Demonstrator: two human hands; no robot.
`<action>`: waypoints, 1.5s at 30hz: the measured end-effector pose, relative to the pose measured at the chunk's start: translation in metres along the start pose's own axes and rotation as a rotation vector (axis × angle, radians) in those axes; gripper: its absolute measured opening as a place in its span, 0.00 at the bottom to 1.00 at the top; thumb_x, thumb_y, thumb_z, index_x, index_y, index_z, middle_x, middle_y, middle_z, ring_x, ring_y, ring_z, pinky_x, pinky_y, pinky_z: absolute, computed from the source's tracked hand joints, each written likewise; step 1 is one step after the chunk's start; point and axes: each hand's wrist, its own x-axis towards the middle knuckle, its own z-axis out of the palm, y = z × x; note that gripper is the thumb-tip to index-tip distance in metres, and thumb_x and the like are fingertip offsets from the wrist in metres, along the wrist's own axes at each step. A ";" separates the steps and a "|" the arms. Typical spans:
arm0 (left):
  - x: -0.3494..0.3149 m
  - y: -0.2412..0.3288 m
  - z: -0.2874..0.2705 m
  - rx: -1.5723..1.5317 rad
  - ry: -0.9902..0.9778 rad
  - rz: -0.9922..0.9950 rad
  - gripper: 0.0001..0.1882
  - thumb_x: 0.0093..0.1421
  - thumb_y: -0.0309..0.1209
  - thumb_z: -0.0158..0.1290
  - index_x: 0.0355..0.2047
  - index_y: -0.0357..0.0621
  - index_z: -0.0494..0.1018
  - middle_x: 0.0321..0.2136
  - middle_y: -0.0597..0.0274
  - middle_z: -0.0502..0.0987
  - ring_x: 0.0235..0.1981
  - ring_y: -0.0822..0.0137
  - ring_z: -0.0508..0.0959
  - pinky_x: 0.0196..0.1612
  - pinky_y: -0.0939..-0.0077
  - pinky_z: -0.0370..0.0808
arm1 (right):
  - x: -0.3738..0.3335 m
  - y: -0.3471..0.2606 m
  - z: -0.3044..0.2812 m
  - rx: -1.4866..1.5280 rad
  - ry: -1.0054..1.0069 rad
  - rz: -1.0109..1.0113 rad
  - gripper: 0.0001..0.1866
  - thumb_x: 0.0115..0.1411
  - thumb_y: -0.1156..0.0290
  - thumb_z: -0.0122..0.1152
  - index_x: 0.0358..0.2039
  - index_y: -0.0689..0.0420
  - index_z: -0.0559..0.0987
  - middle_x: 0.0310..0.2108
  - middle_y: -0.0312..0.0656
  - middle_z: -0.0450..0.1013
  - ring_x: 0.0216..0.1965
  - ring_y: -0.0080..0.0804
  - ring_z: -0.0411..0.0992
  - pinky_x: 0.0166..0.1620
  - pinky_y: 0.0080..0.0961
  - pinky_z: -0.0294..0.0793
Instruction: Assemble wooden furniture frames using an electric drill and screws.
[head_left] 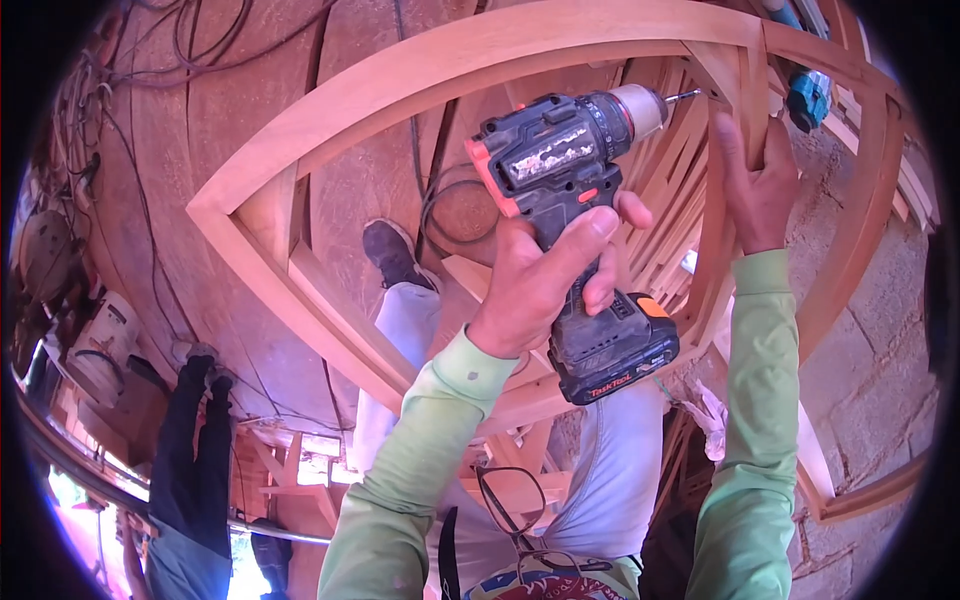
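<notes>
My left hand (540,275) is wrapped round the grip of a black and red cordless drill (555,150), its fingers partly uncurled near the trigger. The drill lies on its side, and its thin bit (684,95) points right at a short wooden brace, close to its surface; whether it touches I cannot tell. My right hand (758,185) grips a brace (752,90) at the upper right of a large curved wooden frame (400,85), thumb on the near side and fingers round the other. The frame comes to a point at its left end.
A teal power tool (808,98) sits beyond the frame at upper right. Long wood strips (660,190) lie behind it. Cables (210,55) run over the plank floor. At left stands a person in dark trousers (185,440). A block wall (870,380) is on the right.
</notes>
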 end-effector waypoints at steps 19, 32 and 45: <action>0.012 -0.015 0.001 0.053 -0.009 0.018 0.15 0.69 0.29 0.52 0.53 0.35 0.67 0.41 0.58 0.79 0.18 0.78 0.72 0.22 0.82 0.72 | 0.022 0.024 0.003 0.183 -0.084 -0.038 0.25 0.68 0.53 0.62 0.55 0.60 0.78 0.46 0.42 0.79 0.45 0.31 0.77 0.49 0.29 0.75; 0.022 -0.021 0.006 -0.046 -0.009 -0.013 0.16 0.70 0.29 0.52 0.54 0.36 0.67 0.42 0.55 0.79 0.19 0.78 0.72 0.22 0.80 0.73 | 0.030 0.042 0.015 0.720 -0.106 0.502 0.37 0.74 0.39 0.40 0.65 0.59 0.69 0.53 0.42 0.75 0.49 0.26 0.75 0.52 0.23 0.74; 0.027 -0.021 0.004 -0.040 -0.015 -0.032 0.16 0.69 0.28 0.52 0.54 0.35 0.66 0.41 0.55 0.78 0.18 0.78 0.71 0.22 0.81 0.72 | 0.030 0.039 0.015 0.688 -0.070 0.560 0.36 0.74 0.38 0.40 0.62 0.58 0.72 0.48 0.42 0.77 0.45 0.25 0.76 0.49 0.22 0.75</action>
